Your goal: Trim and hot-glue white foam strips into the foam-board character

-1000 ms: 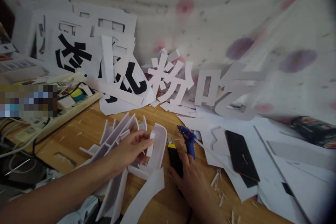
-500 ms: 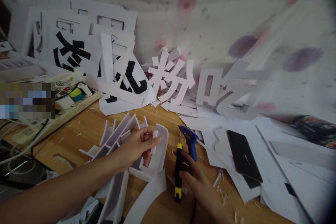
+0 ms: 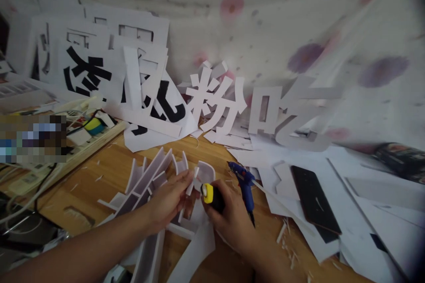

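You are pinching a small white strip point(image 3: 190, 189) in your left hand point(image 3: 172, 199), thumb and fingertips closing on it from both sides. Your right hand point(image 3: 232, 212) is wrapping its fingers around a black and yellow cutter point(image 3: 212, 197), gripping it firmly and pointing its yellow end at the strip. Whether the two are touching, you are not showing clearly.

The strip is hovering over the white letter point(image 3: 152, 171), which is lying near the tabletop's point(image 3: 111, 163) near edge, left of its middle, with its thin walls standing up. A curved white sheet point(image 3: 197, 250) is reaching from the letter toward that near edge.

Just beyond your right hand, a blue glue gun point(image 3: 245, 178) is lying with its nozzle pointing toward the far left corner. A phone point(image 3: 314, 199) is resting on white sheets point(image 3: 368, 194) toward the right edge, and white scraps point(image 3: 283, 236) are lying between it and your right forearm. Along the far edge, white cutout characters point(image 3: 215, 102) are standing before a flowered curtain point(image 3: 265, 31), and sheets with black characters point(image 3: 89, 70) are leaning toward the far left corner. Cables point(image 3: 49, 177) are running along the left edge.
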Motion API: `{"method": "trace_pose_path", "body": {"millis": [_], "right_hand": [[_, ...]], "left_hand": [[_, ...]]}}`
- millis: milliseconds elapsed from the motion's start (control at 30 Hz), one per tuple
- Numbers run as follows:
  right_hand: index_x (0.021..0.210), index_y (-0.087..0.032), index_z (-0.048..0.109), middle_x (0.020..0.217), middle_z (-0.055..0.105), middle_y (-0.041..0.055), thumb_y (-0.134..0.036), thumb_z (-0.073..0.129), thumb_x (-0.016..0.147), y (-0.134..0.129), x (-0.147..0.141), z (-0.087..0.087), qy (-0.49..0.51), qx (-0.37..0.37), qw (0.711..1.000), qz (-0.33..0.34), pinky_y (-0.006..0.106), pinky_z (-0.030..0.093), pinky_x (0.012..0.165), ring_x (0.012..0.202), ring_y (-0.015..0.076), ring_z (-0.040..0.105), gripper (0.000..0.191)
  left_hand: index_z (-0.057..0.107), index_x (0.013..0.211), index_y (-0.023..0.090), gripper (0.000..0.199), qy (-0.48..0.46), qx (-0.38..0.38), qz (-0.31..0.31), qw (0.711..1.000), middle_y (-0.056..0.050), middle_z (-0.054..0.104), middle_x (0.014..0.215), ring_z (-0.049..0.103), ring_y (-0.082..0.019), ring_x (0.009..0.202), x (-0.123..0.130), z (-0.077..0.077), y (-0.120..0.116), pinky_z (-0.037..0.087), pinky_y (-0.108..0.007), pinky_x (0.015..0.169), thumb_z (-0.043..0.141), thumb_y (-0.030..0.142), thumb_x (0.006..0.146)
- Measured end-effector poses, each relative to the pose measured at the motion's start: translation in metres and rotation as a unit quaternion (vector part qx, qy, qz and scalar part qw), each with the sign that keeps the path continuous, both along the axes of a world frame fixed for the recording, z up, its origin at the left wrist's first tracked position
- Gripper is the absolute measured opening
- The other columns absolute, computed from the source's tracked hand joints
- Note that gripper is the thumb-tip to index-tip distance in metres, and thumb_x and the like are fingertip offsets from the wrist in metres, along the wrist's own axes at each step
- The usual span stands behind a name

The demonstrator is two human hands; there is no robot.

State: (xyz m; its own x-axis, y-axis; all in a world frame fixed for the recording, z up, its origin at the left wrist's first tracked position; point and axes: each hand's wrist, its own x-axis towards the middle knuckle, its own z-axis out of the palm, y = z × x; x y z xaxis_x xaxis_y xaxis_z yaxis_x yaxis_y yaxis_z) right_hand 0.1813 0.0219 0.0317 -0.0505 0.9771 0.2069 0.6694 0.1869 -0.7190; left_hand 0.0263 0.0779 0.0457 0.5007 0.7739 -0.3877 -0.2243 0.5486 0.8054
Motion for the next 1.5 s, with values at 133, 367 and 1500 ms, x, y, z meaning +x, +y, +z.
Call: {"method": "trace_pose_path", "body": {"millis": [133,367,1500], "right_hand": [[0.087,-0.021,0.05,0.077,0.061,0.0012,-0.014,0.051,0.066,0.0008,0.0014,-0.0031,-0.03,0.046,0.998,-0.024,0.027,0.038,0.062,0.071,0.0177,0.056,0.022],[0.073,-0.021,0.046,0.073,0.057,0.0015,-0.018,0.054,0.061,0.0009,0.0015,-0.0027,-0.16,0.07,0.984,0.02,0.028,0.033,0.06,0.068,0.0186,0.052,0.015],[0.071,-0.021,0.049,0.072,0.059,0.0018,-0.024,0.058,0.066,0.0055,0.001,0.0046,-0.211,0.042,0.976,0.025,0.027,0.031,0.059,0.067,0.018,0.054,0.011]], "left_hand": [[0.055,0.073,0.015,0.039,-0.019,-0.008,0.02,1.0,0.006,0.044,0.064,0.03,-0.002,0.049,0.0003,0.0039,0.0019,0.023,-0.011,0.041,0.078,0.044,0.061],[0.048,0.07,0.017,0.036,-0.043,-0.016,-0.026,0.999,0.007,0.039,0.061,0.032,-0.004,0.049,0.0018,0.0057,0.0005,0.03,-0.013,0.045,0.07,0.046,0.072],[0.049,0.063,0.015,0.041,-0.064,-0.046,0.015,0.997,0.008,0.037,0.055,0.03,-0.003,0.044,0.0042,0.0031,-0.0041,0.025,-0.013,0.038,0.079,0.043,0.062]]}}
